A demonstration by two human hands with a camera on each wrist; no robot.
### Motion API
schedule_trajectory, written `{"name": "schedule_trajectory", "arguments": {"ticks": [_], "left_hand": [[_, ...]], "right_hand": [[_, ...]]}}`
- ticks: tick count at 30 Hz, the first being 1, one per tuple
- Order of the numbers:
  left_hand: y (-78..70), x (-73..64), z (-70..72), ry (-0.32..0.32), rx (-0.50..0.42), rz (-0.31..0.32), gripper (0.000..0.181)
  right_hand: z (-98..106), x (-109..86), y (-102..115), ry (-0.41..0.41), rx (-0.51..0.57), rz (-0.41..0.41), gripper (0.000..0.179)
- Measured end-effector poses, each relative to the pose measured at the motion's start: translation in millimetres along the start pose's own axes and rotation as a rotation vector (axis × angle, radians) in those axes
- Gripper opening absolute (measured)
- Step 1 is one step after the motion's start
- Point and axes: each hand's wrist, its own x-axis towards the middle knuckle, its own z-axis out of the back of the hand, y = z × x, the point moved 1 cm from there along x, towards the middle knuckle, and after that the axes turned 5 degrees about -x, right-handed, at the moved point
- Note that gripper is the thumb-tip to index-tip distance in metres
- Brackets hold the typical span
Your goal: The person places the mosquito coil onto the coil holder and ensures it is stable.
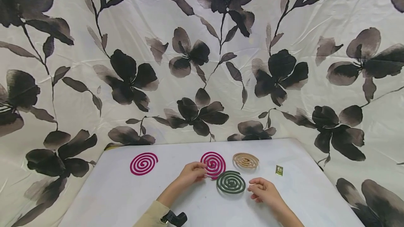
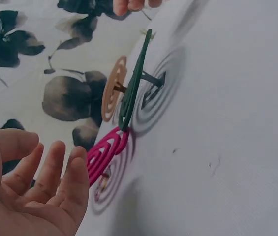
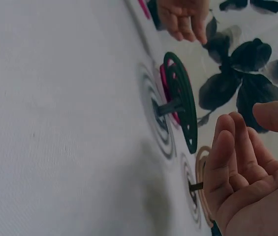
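Note:
A magenta mosquito coil (image 1: 212,164) stands raised on a small stand in the middle of the table. My left hand (image 1: 193,172) is at its left edge, fingers loosely bent; whether the fingertips touch it I cannot tell. In front of it and slightly right is a dark green mosquito coil (image 1: 231,183), propped on a metal stand, its edge overlapping the magenta one in the head view. Just right of the green coil hovers my right hand (image 1: 265,192), relaxed and holding nothing. In the left wrist view the left palm (image 2: 40,191) holds nothing either.
Behind the green coil sits a tan mosquito coil (image 1: 246,160) on its own stand. Another magenta coil (image 1: 143,164) lies at the table's far left. A small green-gold packet (image 1: 279,170) rests on the right. Floral cloth (image 1: 189,55) hangs behind the white table (image 1: 126,199).

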Motion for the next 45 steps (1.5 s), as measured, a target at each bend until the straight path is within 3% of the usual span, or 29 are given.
{"name": "schedule_trajectory", "arguments": {"ticks": [8, 13, 17, 24, 28, 37, 45], "left_hand": [[3.0, -25.7, 15.4, 0.040, 0.100, -0.053, 0.031], [6.6, -39.6, 25.4, 0.107, 0.267, -0.117, 0.028], [9.4, -51.0, 36.0, 0.126, 0.383, -0.115, 0.026], [18.9, -65.4, 56.6, 0.065, 0.491, -0.151, 0.021], [24.1, -74.0, 75.5, 0.031, 0.536, -0.154, 0.019], [23.1, -90.7, 126.8, -0.074, 0.629, -0.122, 0.020], [18.1, -94.6, 156.8, -0.205, 0.669, -0.068, 0.017]], "right_hand": [[-24, -9.8, 15, 0.123, 0.024, 0.057, 0.036], [-35, -8.4, 17, 0.163, 0.033, 0.087, 0.034], [-44, -5.3, 18, 0.185, 0.045, 0.098, 0.034], [-61, -2.4, 21, 0.222, 0.048, 0.116, 0.031], [-72, -2.5, 26, 0.263, 0.054, 0.126, 0.030], [-100, 1.4, 32, 0.313, 0.076, 0.142, 0.026], [-115, 5.1, 30, 0.342, 0.080, 0.097, 0.028]]}}
